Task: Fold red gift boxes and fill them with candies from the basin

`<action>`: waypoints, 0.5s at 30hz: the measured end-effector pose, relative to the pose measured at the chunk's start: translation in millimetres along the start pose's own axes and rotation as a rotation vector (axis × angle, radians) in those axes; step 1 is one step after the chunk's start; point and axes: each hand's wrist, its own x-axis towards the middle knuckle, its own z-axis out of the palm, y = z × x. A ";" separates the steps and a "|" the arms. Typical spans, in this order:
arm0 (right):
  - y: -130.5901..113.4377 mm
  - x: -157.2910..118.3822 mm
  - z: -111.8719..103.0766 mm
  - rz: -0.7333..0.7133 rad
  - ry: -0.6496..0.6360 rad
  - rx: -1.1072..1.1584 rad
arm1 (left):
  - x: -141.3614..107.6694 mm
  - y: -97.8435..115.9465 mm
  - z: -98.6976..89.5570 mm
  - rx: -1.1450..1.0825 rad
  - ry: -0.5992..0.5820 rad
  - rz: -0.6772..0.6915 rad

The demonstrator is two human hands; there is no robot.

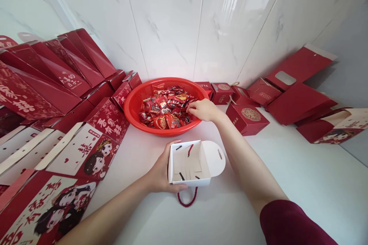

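Note:
A small white gift box (188, 164) stands open at the table's front, its inside bare except for ends of dark red cord. A rounded flap (215, 157) leans out on its right, and a cord handle (187, 202) loops from its near side. My left hand (163, 174) grips the box from the left, thumb along the near wall. Beyond it, a red plastic basket (130, 116) contains many wrapped candies (162, 109). At the basket's right side, my right hand (202, 110) has its fingers curled down at the candies; whatever lies between the fingertips is hidden.
Rows of red gift boxes (69, 72) crowd the left side, some printed with cartoon couples. Closed red boxes (247, 119) stand right of the basket, with open red cartons (299, 80) farther right. A tiled wall (169, 23) rises behind.

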 end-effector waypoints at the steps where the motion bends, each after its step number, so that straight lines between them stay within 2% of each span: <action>1: -0.2 0.0 -0.1 0.001 0.000 0.003 | 0.0 0.1 0.0 -0.002 0.000 -0.001; 11: 3.5 1.1 3.5 -0.018 0.044 0.070 | 0.8 3.3 0.0 0.005 0.005 -0.033; 15: 7.4 6.7 6.5 -0.083 0.181 0.147 | 1.0 2.8 0.6 -0.025 0.005 -0.034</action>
